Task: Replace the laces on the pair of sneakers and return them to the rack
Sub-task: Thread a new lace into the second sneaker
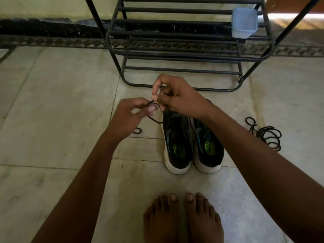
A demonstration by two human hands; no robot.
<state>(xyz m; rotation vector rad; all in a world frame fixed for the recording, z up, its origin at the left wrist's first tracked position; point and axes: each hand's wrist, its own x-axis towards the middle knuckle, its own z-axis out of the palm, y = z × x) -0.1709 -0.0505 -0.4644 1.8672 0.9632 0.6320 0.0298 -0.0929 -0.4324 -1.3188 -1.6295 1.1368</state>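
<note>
We see black sneakers (191,142) with white soles and green insides, a black lace (266,134), a black rack (189,55), and a blue box (244,22).

Head view, looking steeply down, near floor (52,102).

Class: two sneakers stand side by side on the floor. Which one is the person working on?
The left sneaker: both hands pinch a black lace running to its front. The right sneaker sits untouched beside it.
</note>
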